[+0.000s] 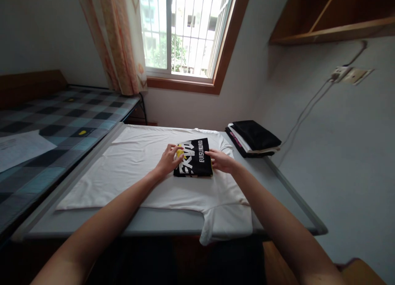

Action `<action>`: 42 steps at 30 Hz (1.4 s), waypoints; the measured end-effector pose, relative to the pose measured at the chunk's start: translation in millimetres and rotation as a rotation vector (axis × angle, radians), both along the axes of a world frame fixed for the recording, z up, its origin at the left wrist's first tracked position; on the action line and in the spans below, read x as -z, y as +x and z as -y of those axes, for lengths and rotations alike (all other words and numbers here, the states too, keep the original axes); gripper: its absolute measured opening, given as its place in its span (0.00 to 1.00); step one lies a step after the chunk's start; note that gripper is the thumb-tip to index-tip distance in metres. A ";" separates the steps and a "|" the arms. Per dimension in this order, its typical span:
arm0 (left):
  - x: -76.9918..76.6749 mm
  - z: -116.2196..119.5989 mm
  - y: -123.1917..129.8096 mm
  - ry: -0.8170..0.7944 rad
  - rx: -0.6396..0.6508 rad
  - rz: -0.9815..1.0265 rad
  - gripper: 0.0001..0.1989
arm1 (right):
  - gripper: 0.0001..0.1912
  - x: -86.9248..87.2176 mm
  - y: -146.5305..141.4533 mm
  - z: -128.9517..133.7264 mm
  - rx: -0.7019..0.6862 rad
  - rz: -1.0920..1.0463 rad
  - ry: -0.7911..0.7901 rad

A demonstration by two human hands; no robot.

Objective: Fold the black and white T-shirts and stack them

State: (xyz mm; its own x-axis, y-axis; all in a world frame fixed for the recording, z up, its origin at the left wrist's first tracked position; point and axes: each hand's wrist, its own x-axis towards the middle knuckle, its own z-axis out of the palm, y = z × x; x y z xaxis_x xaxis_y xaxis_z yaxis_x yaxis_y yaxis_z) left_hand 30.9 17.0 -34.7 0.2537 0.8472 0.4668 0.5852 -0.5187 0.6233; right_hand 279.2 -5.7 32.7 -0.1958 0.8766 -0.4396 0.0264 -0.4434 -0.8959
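A small folded black shirt (197, 163) with white lettering and a patch of yellow print is over a white T-shirt (129, 165) spread out flat. My left hand (169, 158) grips its left side, thumb and fingers curved over the yellow print. On the opposite side, my right hand (221, 160) pinches the right edge, thumb on top and the other fingers partly hidden along the edge. One sleeve of the white T-shirt hangs over the front of the table. Whether the black shirt is slightly raised or resting on the white cloth, I cannot tell.
The grey table (173, 223) carries a stack of folded dark and white clothes (256, 136) at its back right corner. To the left is a bed (74, 112) with a checked cover and a paper sheet (24, 147). A cable (304, 108) runs down the right wall.
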 end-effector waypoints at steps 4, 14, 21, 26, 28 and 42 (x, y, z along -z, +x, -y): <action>0.6 -3.3 -1.7 -0.064 -0.020 0.067 0.14 | 0.18 -20.2 -1.2 7.8 -0.047 0.238 0.090; -4.5 1.8 2.3 -0.108 -0.040 -0.082 0.14 | 0.20 -183.7 109.9 -39.5 0.360 1.098 0.902; -5.2 1.0 2.5 -0.114 -0.040 -0.152 0.14 | 0.23 -126.9 129.8 -56.8 0.388 1.578 0.684; -2.9 0.2 1.8 -0.119 -0.024 -0.175 0.14 | 0.31 -52.8 108.9 -55.8 0.072 1.775 0.291; -2.7 0.6 2.5 -0.113 -0.021 -0.211 0.12 | 0.35 -45.8 109.9 -56.8 0.071 1.853 0.301; -4.7 7.3 4.5 -0.056 -0.027 -0.334 0.12 | 0.35 -16.3 96.9 -55.9 0.198 1.736 0.654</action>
State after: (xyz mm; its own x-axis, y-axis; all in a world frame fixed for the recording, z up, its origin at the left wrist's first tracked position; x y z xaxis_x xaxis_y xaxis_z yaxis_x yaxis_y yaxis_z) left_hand 35.4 9.7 -29.9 0.3619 0.8777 0.3140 0.7747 -0.4706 0.4224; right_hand 376.1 50.2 49.0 0.1584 0.9185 0.3622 0.9788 -0.1943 0.0646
